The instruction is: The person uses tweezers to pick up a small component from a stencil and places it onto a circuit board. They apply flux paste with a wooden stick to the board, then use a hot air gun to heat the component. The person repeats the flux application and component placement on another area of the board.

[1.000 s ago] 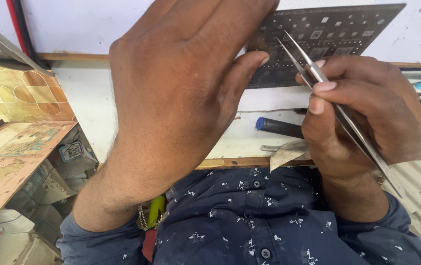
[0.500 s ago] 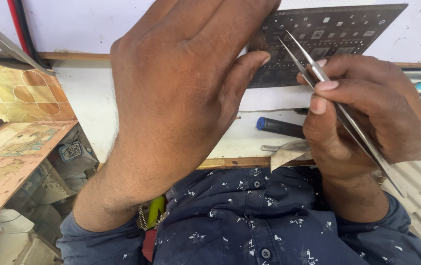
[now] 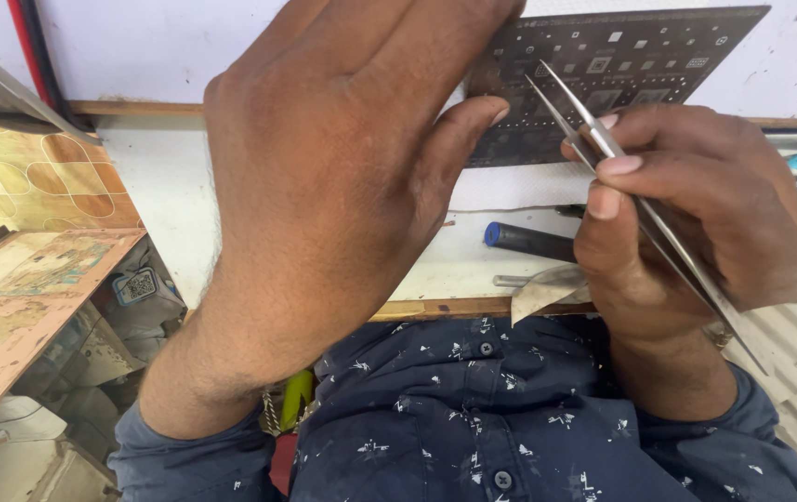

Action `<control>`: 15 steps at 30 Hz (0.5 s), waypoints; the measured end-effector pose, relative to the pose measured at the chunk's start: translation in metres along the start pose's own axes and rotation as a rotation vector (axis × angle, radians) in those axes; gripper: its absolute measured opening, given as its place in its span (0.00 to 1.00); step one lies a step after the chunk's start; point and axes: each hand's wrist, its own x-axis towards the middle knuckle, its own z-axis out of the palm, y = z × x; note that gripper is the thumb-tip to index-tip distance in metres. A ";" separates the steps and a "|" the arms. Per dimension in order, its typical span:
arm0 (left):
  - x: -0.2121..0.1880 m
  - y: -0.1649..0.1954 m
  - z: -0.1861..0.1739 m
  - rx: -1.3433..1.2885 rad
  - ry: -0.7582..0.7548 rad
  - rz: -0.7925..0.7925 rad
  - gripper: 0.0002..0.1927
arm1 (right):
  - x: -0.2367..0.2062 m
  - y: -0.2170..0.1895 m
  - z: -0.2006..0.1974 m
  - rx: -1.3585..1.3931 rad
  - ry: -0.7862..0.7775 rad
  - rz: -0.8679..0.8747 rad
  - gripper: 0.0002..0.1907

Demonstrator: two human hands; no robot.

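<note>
At the far left a tiled floor [image 3: 36, 177] in yellow and brown is seen, with a worn wooden board [image 3: 17, 307] slanting across it and a red cable [image 3: 31, 51] running down the white wall [image 3: 138, 46]. Further right, a white bench top [image 3: 166, 204] with a wooden front edge [image 3: 445, 307] is laid out below that wall.

The middle of the view is filled by the back of the left hand [image 3: 324, 195], so whatever lies beneath it is hidden; its fingertips are cut off by the upper edge. Only the thumb is clearly seen, pressed against the left edge of a dark metal plate [image 3: 621, 65], which appears to be gripped there. The plate is held up in front of the wall, thin and flat, and is covered with small square grids of fine holes.

On the bench a blue-tipped black tool handle [image 3: 528, 242] is partly covered by the right hand [image 3: 686, 223]. A pair of steel tweezers [image 3: 603, 139] is pinched in that hand, the tips resting against the plate and slightly parted. A dark blue patterned shirt [image 3: 473, 418] fills the lower edge.
</note>
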 end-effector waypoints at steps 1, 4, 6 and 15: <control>0.000 0.000 0.000 0.001 -0.001 -0.002 0.24 | 0.000 0.000 0.001 0.002 0.002 0.001 0.09; -0.001 0.000 0.000 0.005 -0.002 0.002 0.24 | 0.000 0.001 0.001 0.010 0.002 0.009 0.10; -0.001 -0.001 0.000 0.006 0.000 0.004 0.25 | -0.001 0.002 0.001 0.014 0.006 0.005 0.10; -0.002 -0.002 0.002 0.011 0.001 0.012 0.25 | -0.001 0.008 0.001 0.020 -0.004 -0.029 0.10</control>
